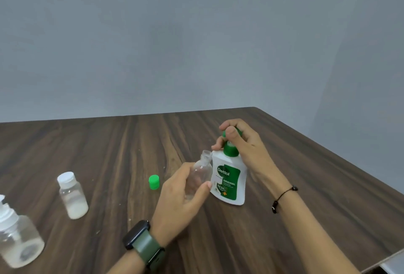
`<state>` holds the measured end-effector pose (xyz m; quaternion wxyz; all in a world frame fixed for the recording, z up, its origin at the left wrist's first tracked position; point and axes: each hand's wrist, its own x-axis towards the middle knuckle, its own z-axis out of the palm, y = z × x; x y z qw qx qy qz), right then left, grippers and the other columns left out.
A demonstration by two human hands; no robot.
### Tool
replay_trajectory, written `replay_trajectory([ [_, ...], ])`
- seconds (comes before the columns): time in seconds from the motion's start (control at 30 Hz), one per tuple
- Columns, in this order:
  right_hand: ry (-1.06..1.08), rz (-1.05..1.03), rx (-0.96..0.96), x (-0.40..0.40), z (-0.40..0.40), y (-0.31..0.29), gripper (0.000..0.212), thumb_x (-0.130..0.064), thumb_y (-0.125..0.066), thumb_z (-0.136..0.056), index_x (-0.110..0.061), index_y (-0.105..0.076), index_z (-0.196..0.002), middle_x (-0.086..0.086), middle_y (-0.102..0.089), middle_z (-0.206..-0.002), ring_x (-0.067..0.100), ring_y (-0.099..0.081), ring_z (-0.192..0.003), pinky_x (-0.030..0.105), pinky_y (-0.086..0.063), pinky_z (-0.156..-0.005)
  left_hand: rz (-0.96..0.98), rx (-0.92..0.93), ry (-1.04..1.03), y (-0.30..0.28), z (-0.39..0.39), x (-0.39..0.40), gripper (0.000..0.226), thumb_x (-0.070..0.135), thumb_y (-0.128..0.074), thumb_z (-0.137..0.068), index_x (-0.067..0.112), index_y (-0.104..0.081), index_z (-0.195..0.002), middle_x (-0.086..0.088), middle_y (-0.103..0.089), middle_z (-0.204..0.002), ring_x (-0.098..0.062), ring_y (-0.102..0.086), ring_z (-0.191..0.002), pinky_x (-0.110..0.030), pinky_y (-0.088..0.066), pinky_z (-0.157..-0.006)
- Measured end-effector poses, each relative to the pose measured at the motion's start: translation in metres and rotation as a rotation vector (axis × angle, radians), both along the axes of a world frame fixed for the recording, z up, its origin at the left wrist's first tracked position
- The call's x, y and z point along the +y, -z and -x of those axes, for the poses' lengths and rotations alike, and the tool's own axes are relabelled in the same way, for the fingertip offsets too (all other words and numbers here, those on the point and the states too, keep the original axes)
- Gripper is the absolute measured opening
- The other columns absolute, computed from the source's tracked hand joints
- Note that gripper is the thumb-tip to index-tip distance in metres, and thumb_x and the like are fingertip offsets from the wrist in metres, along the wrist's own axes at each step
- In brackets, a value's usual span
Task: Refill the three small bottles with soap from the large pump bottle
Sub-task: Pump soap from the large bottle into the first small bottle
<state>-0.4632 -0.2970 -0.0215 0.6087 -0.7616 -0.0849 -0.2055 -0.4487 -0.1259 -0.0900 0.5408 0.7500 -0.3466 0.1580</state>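
The step in hand looks like the filling of the first small bottle. The left hand (pixel 183 188) grips a clear, uncapped small bottle (pixel 200 175), fingers and thumb curled round its body, and holds it tilted so that its open neck sits just beside the green collar of the large pump bottle (pixel 229 177). No soap shows inside it yet, as far as the clear plastic lets one tell.

The right hand (pixel 238 142) is closed over the green pump head, thumb on top and fingers wrapped about the nozzle, the wrist raised above the bottle's right shoulder. The pump bottle stands on the table (pixel 109 142), toward its far right corner.

The next move, by my judgement, calls for the neck to come squarely under the nozzle tip (which the fingers hide here) before the pump is pressed, since the opening is narrow and soap could run down the outside.

A green cap (pixel 154 182) lies on the table just left of the left hand, probably this bottle's own. Nearer the left edge stands a white-capped small bottle (pixel 72 197) with some white liquid at its bottom, and at the near left corner a small pump-top bottle (pixel 18 243), blurred; both appear to be waiting.
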Motion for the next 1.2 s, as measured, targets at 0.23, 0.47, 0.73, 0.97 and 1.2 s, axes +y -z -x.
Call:
replay_trajectory([
  [0.23,-0.069,-0.07,-0.093,0.04,-0.017,0.005,0.014,-0.026,-0.053,-0.09,-0.013,-0.058,-0.091,-0.01,-0.056,-0.06,0.008,-0.054,-0.057,0.019,-0.047,-0.059,0.013,0.019,-0.063,-0.007,-0.007,0.019,0.036,0.052,-0.051,-0.075,0.027,-0.058,-0.1,0.008,-0.065,-0.085,-0.006,-0.061,-0.078,-0.018,-0.047,-0.066],
  [0.47,-0.064,-0.117,-0.099,0.071,-0.025,0.005,0.02,-0.015,-0.044,-0.096,-0.015,-0.058,-0.083,-0.01,-0.058,-0.07,-0.001,-0.053,-0.058,0.012,-0.044,-0.055,0.107,0.044,-0.078,-0.011,-0.009,0.035,0.034,0.048,-0.052,-0.079,0.03,-0.057,-0.107,0.012,-0.068,-0.094,-0.005,-0.064,-0.086,-0.021,-0.051,-0.07],
  [0.73,-0.016,-0.203,-0.079,0.076,-0.022,0.007,0.015,-0.016,-0.046,-0.095,-0.011,-0.058,-0.09,-0.005,-0.06,-0.068,0.002,-0.056,-0.058,0.014,-0.047,-0.055,0.161,0.065,-0.065,-0.009,-0.01,0.037,0.032,0.046,-0.054,-0.079,0.031,-0.057,-0.107,0.017,-0.068,-0.1,0.0,-0.064,-0.093,-0.019,-0.053,-0.075],
  [0.97,-0.055,-0.254,-0.057,0.076,-0.023,0.006,0.014,-0.016,-0.05,-0.093,-0.008,-0.061,-0.089,0.0,-0.057,-0.057,0.011,-0.054,-0.055,0.019,-0.049,-0.055,0.137,0.016,-0.098,-0.013,-0.013,0.041,0.035,0.05,-0.049,-0.081,0.045,-0.048,-0.116,0.016,-0.062,-0.107,0.004,-0.056,-0.103,-0.01,-0.045,-0.081],
  [1.2,-0.111,-0.29,0.021,0.071,-0.029,0.003,0.019,-0.023,-0.05,-0.08,-0.007,-0.059,-0.077,0.009,-0.056,-0.056,0.018,-0.052,-0.054,0.03,-0.047,-0.057,0.313,0.196,-0.045,-0.021,-0.018,0.051,0.041,0.049,-0.069,-0.066,0.045,-0.054,-0.104,0.012,-0.063,-0.097,-0.008,-0.063,-0.087,-0.032,-0.053,-0.071],
])
